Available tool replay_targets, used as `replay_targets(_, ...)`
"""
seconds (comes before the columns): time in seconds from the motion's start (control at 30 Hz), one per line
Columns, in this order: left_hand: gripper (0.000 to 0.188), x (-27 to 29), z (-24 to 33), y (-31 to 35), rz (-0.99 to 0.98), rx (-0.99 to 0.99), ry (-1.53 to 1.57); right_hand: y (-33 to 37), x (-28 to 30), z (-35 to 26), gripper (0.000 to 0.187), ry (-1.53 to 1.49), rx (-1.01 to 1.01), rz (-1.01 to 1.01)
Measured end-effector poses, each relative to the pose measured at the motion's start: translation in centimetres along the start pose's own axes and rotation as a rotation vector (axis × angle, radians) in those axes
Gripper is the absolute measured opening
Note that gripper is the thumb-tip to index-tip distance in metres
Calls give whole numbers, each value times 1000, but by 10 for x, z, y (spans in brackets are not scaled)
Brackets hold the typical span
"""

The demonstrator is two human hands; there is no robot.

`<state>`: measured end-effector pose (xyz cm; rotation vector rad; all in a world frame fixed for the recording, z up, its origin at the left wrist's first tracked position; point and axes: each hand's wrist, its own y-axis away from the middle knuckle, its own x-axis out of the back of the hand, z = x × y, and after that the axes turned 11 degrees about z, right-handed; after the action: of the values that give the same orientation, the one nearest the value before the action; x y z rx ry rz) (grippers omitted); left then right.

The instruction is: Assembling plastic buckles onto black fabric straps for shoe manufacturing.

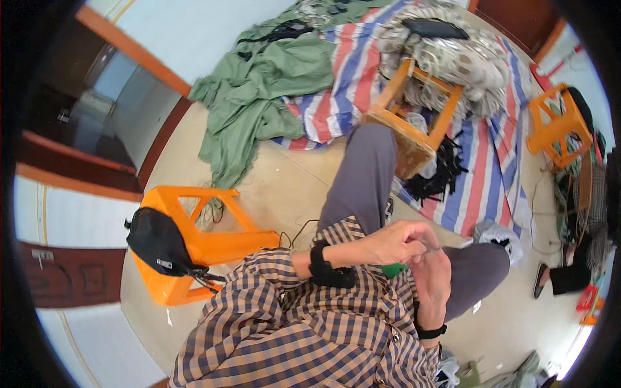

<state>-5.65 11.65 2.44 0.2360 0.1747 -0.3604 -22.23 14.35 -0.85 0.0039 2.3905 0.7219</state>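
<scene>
My left hand (400,242) and my right hand (433,277) meet above my lap, close to my right thigh. The left fingers bend over toward the right ones, and the fingertips of both come together. Whatever lies between them, if anything, is too small or too hidden to make out. Just under the hands a bit of something green (392,269) shows against my checked shirt. A black band with a dark block (331,275) circles my left wrist, and a thin black strap (431,333) goes round the right one.
Left of me an orange plastic stool (213,247) carries a black pouch (155,240). Ahead, a wooden stool (404,139) stands on a striped tarp (475,165), beside black strips (442,171), whitish bundled cords (469,64) and green cloth (272,77). Another orange stool (561,132) and a person's foot (541,279) are at right.
</scene>
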Motion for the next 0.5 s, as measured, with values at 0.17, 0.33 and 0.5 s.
replay_targets(0.17,19,1,-3,7,111,-98,-3,3,-3,1,14,182,100,8)
replay_targets(0.33,14,9,-6,9,131,-151,-141,0,-5,-3,17,153,20,-33)
replay_targets(0.5,15,29,1,22,204,-223,-278,-5,-39,-15,19,567,254,123)
